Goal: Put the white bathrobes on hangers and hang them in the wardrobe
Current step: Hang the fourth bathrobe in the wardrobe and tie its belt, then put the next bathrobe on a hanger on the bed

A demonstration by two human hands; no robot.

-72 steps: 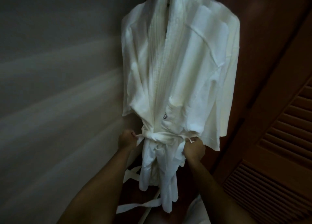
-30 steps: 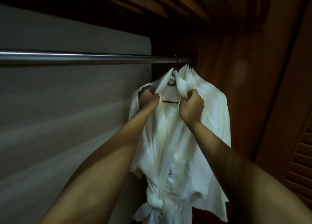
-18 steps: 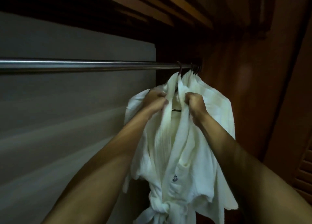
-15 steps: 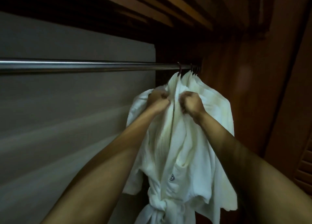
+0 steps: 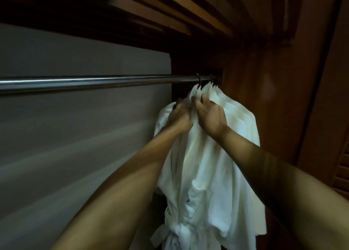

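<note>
front bathrobe (image 5: 204, 174) hanging from the metal rail (image 5: 94, 81) at the far right end of the wardrobe, its hanger hook (image 5: 198, 80) catching over the rail and more white robes (image 5: 239, 114) packed just behind it against the wooden side wall (image 5: 273, 98). the left hand (image 5: 179, 117) is sitting at the collar on the left of the neckline, motion-blurred, its fingers seeming to curl into the cloth, though whether they are truly gripping cannot be told. the right hand (image 5: 211, 115) is lying on the collar and shoulder on the right, fingers spread and nearly straight, pressing on the fabric rather than clutching it. the tied belt (image 5: 175, 231) is cinching the waist near the bottom edge of the view. judged from the deep folds and sagging sleeves, the robe is soft, limp and moderately heavy for a garment; it is giving under any touch and offering no stiff edge, so pulling low on the body would likely drag it off the hanger's shoulders. the thick folded collar band close to the hook looks the firmest place to take hold, with both sides taken evenly so the cloth is not sliding to one side; the hook itself is the point for shifting the robe along the rail.
</note>
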